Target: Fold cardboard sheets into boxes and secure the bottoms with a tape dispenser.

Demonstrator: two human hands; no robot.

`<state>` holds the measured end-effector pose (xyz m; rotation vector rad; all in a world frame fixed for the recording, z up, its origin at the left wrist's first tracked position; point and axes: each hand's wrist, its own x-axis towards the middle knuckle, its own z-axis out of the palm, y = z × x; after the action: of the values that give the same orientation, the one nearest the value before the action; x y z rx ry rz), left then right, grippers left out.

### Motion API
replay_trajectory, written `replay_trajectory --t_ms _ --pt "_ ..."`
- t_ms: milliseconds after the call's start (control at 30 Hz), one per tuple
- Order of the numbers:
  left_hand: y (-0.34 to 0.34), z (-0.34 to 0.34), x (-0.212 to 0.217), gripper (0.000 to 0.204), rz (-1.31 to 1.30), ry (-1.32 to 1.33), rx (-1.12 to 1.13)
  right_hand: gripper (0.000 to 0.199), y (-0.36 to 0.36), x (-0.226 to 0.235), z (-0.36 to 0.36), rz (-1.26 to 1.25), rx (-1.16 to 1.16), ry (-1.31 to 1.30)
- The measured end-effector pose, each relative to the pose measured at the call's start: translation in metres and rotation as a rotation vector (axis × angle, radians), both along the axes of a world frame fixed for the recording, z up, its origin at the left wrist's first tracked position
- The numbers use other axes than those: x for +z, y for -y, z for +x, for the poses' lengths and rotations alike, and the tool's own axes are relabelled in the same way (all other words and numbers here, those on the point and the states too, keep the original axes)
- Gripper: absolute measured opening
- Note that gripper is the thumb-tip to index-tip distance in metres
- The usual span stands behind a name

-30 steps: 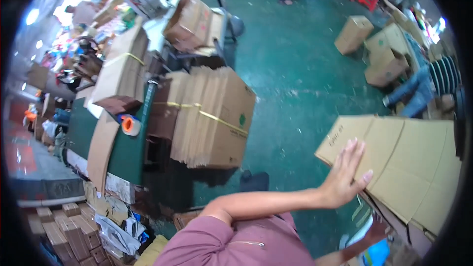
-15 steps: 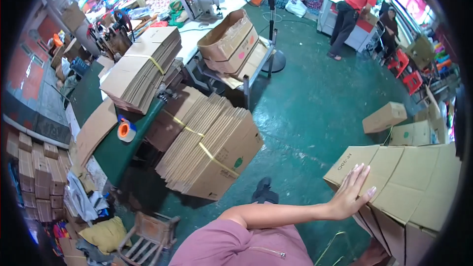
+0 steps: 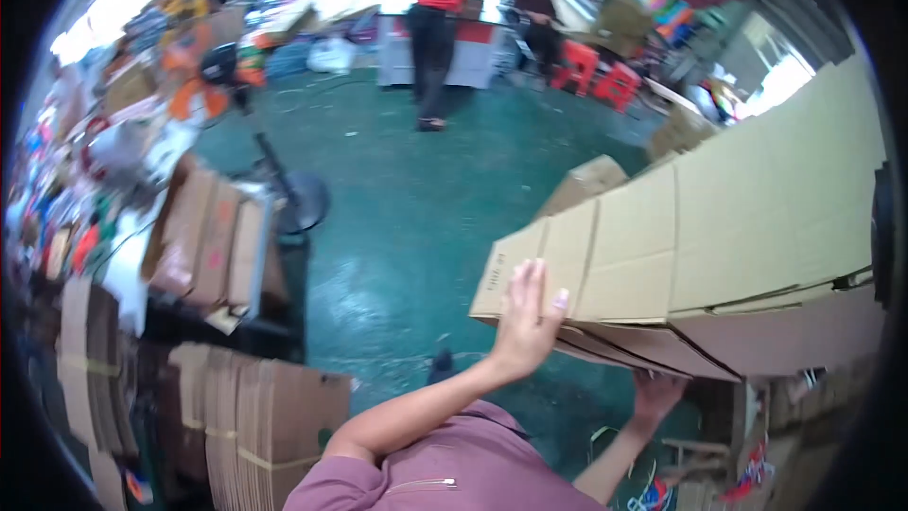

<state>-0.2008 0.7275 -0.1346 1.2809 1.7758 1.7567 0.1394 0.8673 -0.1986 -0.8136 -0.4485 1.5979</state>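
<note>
Best to steady the long, creased tan cardboard carton, at the right above the glossy green floor, by pressing lightly with the outstretched, unclenched fingers of the bare left hand and supporting underneath with the bare right hand (cannot tell whether gripping or merely propping). Compared with half a second ago, swung further left in view.

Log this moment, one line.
left hand: on cardboard | right hand: at its lower edge, fingers partly hidden | red stools: across the green floor
</note>
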Motion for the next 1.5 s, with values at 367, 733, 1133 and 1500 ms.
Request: replay_trajectory --t_ms 367,733,1133,1500 --pt "-0.184 -0.006 -0.001 0.072 0.027 0.067 -0.438 0.068 -0.07 -0.02 0.056 0.364 -0.444 0.161" --pt "-0.338 -0.067 -0.001 0.08 0.006 0.08 -0.925 0.068 -0.069 0.023 -0.099 0.083 -0.965 -0.068" --pt "-0.38 0.031 -0.024 0.074 -0.148 0.047 -1.468 0.062 0.076 -0.037 -0.112 -0.161 -1.438 0.069" --pt "-0.34 0.262 -0.069 0.074 -0.194 0.029 -1.942 0.07 0.163 -0.094 -0.046 -0.16 -1.886 0.015"
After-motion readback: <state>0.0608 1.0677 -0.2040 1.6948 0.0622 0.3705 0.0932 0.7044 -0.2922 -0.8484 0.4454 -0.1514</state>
